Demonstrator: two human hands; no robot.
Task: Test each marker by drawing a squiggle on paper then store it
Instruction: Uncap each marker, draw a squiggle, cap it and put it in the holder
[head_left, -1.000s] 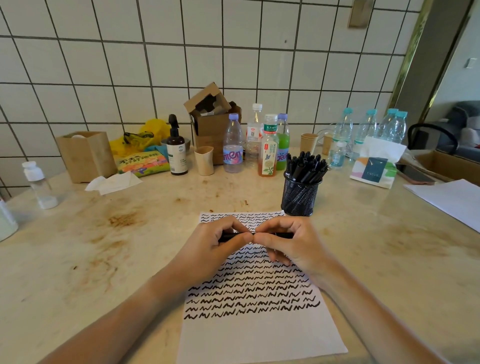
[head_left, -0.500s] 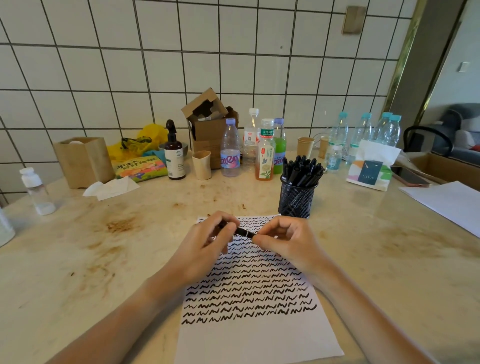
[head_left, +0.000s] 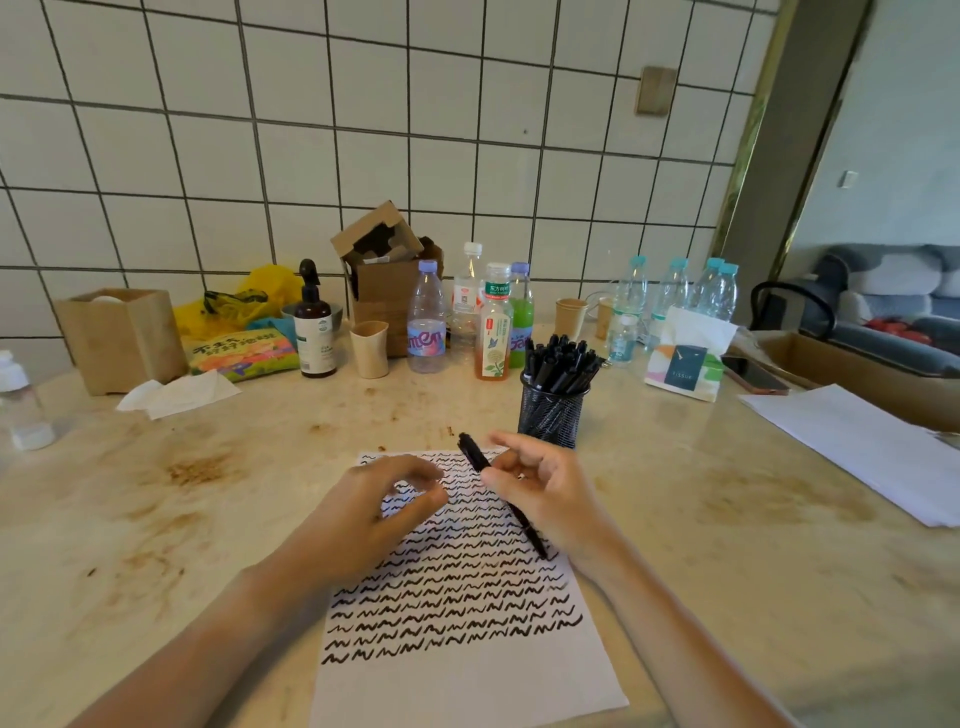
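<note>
One marker (head_left: 501, 493) is being pinched by the right hand (head_left: 550, 493), its long axis tilting from upper left to lower right over the paper (head_left: 467, 675); whether it is capped cannot be told. Going left to right, the left hand (head_left: 374, 514) is being held loosely curled and empty just beside it. Beyond the right fingers, the mesh pen cup (head_left: 553, 413) is being crowded by stored markers, nothing between.

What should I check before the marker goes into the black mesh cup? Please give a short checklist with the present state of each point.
1. Marker held in the right hand: ok.
2. Cap on the marker: cannot tell.
3. Left hand off the marker: ok, it holds nothing.
4. Black mesh cup upright: ok.
5. Room in the cup: cannot tell, it looks crowded with markers.
6. Paper flat on the table: ok.
</note>
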